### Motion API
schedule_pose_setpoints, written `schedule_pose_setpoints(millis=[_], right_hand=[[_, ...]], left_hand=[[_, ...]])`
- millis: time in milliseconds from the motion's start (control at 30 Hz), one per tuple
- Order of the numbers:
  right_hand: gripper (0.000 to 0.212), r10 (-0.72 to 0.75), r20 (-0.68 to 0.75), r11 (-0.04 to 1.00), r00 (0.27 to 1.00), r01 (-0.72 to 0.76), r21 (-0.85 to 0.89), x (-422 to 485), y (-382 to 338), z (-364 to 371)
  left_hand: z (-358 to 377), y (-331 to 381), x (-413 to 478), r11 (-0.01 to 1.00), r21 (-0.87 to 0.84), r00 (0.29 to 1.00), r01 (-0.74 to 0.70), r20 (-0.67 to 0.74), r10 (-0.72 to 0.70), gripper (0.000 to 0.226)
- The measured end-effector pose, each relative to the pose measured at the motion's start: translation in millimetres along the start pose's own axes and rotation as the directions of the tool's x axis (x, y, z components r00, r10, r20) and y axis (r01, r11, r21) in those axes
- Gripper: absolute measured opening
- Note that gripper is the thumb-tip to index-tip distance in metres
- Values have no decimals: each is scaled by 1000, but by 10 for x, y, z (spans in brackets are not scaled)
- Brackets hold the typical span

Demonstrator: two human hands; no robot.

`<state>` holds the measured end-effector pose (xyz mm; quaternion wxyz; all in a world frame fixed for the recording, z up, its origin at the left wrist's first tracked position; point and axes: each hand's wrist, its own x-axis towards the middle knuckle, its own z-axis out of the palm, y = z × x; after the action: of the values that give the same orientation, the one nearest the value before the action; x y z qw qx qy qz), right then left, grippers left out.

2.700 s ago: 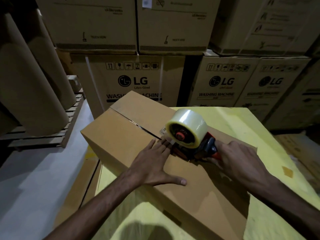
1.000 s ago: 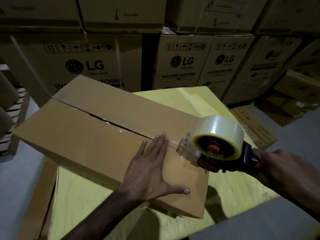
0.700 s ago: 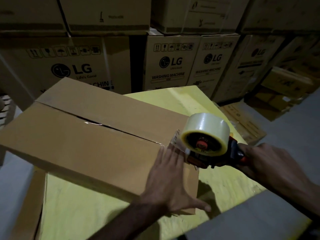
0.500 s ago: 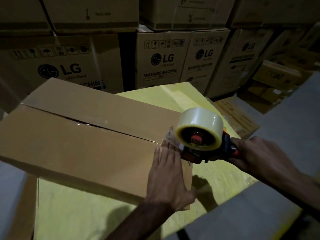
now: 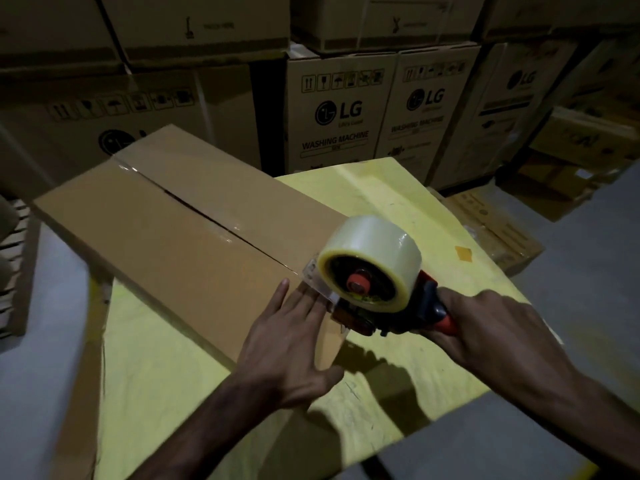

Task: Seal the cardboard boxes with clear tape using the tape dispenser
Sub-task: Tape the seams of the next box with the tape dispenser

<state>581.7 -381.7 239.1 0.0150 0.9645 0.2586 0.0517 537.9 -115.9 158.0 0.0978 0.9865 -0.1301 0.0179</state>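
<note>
Head cam has your left hand [image 5: 291,344] lying flat on the near end of the cardboard box [image 5: 156,244], fingers straight and close together, tips pressing down right by the seam [image 5: 214,220]. You can see shiny clear tape running along that seam between the two top flaps. Your right hand [image 5: 485,327] is wrapped tight around the red and black handle of the tape dispenser [image 5: 388,313]. Its nose sits at the near end of the seam, just beside your left fingertips, though I can't tell if the blade is actually on the cardboard. The tape roll [image 5: 377,244] on it looks pretty full. The box lies on a yellow table [image 5: 381,199], angled away to your left, its far part sticking out past the table edge. Behind it all are stacked washing machine cartons [image 5: 339,112], and it's pretty dim in there.
</note>
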Motion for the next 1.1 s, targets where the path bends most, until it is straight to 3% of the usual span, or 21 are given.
schedule_pose_setpoints(millis=[100, 233, 333, 467, 567, 700, 800, 867, 933, 1033, 1100], right_hand=[[40, 78, -27, 997, 997, -78, 22, -235, 37, 106], [35, 189, 45, 976, 981, -193, 106, -618, 162, 297], [41, 274, 109, 940, 956, -290, 180, -786, 162, 491], [30, 309, -28, 918, 951, -291, 271, -842, 91, 889], [15, 272, -113, 879, 956, -199, 434, -859, 16, 1110], [43, 286, -181, 820, 941, -143, 554, -974, 161, 1449], [17, 296, -27, 753, 955, -216, 621, -1156, 361, 1733], [23, 247, 3, 763, 969, -196, 616, -1192, 395, 1835], [38, 149, -79, 809, 986, -76, 583, -1092, 300, 1769], [25, 50, -211, 864, 976, 64, 500, -872, 203, 1486], [22, 13, -209, 887, 978, 85, 454, -784, 202, 1382]], left_hand=[[43, -13, -14, 1000, -22, 1000, -1, -8, 1, 109], [42, -26, -48, 1000, -9, 1000, 0, 3, 1, 100], [23, 9, -70, 997, -52, 999, -48, 14, 49, 104], [56, -37, -43, 988, -14, 988, -155, 26, 155, 86], [75, -56, -46, 978, 10, 977, -211, 49, 210, 90], [93, -81, -9, 975, 19, 973, -223, 73, 221, 88], [80, -65, 42, 973, 45, 971, -228, 80, 224, 90], [87, -41, 43, 971, 48, 970, -235, 77, 231, 88], [96, -34, 26, 972, 39, 971, -233, 58, 230, 89], [90, -45, 6, 975, 26, 975, -221, 34, 220, 91], [86, -49, 1, 976, 17, 976, -216, 30, 215, 91]])
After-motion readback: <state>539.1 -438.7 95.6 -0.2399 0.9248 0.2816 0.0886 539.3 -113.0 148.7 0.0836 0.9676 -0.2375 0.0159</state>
